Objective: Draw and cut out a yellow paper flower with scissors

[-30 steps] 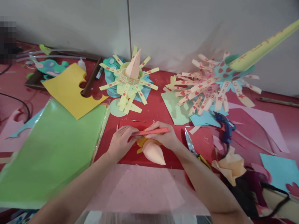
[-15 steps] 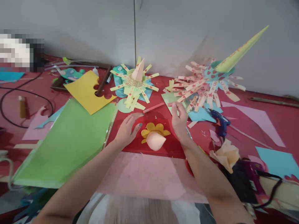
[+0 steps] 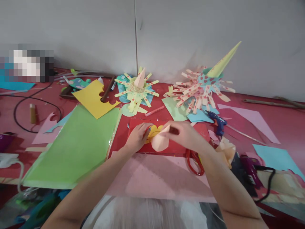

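Observation:
In the head view, a yellow paper flower [image 3: 150, 134] lies on a red sheet [image 3: 172, 148] in front of me. My left hand [image 3: 138, 136] has its fingers curled round the flower's left petals. Over the flower's near side sits a pale peach paper cone [image 3: 159, 143]. My right hand [image 3: 183, 135] pinches the cone at its right, pointed side, which the fingers partly hide. Beyond both hands a pink stick [image 3: 154, 111] rests on the table. Red-handled scissors [image 3: 194, 162] lie below my right wrist, their blades hidden.
Two fringed paper hats with horns, a small one [image 3: 138, 89] and a tall one [image 3: 209, 81], stand by the wall. A green sheet [image 3: 71, 149] and a cut yellow sheet [image 3: 92, 98] lie left. A blue glue gun [image 3: 218, 122] and crumpled peach paper [image 3: 226, 149] are right.
The pink stick, earlier between my hands, now lies on the table. Both hands have come nearer: the left has gripped the flower, the right the cone. The scissors have come into fuller view.

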Motion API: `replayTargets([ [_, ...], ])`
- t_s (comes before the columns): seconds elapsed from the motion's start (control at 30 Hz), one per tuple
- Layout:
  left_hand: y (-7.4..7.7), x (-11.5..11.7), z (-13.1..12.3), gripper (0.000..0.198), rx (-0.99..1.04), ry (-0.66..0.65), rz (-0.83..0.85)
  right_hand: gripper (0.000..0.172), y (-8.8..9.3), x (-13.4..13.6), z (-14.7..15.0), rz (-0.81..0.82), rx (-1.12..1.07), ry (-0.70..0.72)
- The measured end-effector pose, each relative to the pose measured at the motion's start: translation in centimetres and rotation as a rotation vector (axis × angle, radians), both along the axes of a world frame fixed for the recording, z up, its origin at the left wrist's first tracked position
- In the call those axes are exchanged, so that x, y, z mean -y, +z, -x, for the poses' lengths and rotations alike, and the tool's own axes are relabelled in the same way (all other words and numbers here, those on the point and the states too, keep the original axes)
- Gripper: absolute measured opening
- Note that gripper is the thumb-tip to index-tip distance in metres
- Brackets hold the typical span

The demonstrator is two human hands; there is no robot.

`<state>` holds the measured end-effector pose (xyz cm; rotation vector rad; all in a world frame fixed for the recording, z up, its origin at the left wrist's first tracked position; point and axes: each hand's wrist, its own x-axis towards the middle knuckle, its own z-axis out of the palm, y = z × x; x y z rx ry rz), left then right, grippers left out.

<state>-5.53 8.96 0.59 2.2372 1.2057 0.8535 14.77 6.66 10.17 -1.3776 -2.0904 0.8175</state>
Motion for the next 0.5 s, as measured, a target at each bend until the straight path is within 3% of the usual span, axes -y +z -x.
replayTargets([
  [0.1, -0.3, -0.2, 0.0, 0.025, -0.022, 0.049, 0.002, 0.031, 1.2, -1.6, -1.3, -0.177, 0.035, -0.252],
  [0.17, -0.4, -0.3, 0.0, 0.024, -0.053, 0.075, 0.009, 0.032, 1.4, -3.3, -1.9, -0.236, 0.089, -0.342],
  [0.37, -0.6, -0.6, 0.2, 0.024, -0.127, 0.091, 0.039, 0.031, -2.2, -8.9, -0.9, -0.138, 0.226, -0.417],
  [0.5, -0.6, -0.7, 0.2, 0.025, -0.135, 0.087, 0.061, 0.035, -3.8, -11.0, 0.0, -0.188, 0.252, -0.460],
])
